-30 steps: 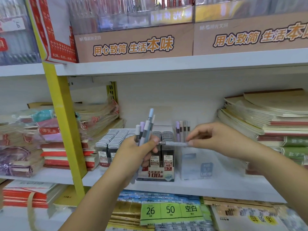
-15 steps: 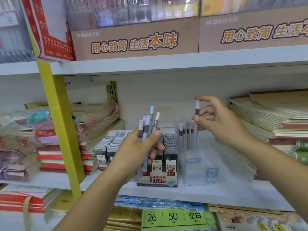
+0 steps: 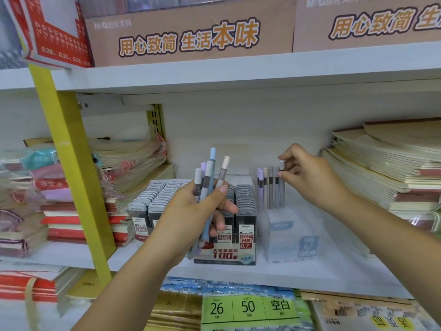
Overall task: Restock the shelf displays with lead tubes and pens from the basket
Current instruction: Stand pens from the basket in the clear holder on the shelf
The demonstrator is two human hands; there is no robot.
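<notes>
My left hand (image 3: 191, 211) grips a bundle of several pastel pens (image 3: 210, 175), tips down, in front of the black lead tube display box (image 3: 224, 252). My right hand (image 3: 307, 175) pinches the white cap of a grey pen (image 3: 282, 182) that stands upright in the clear pen display box (image 3: 291, 235), beside several other pens (image 3: 266, 187) at its back. The lead tube box holds rows of grey-capped tubes (image 3: 157, 194). No basket is in view.
Stacks of notebooks fill the shelf at the right (image 3: 386, 168) and wrapped notebook packs at the left (image 3: 45, 199). A yellow upright post (image 3: 69, 163) stands left of the displays. Brown cardboard display boxes (image 3: 191, 32) sit on the upper shelf. Below lie more packs with green labels (image 3: 248, 306).
My right hand took one grey pen from the bundle, turned it upright and lowered it into the clear box. The left hand stayed roughly in place with the bundle.
</notes>
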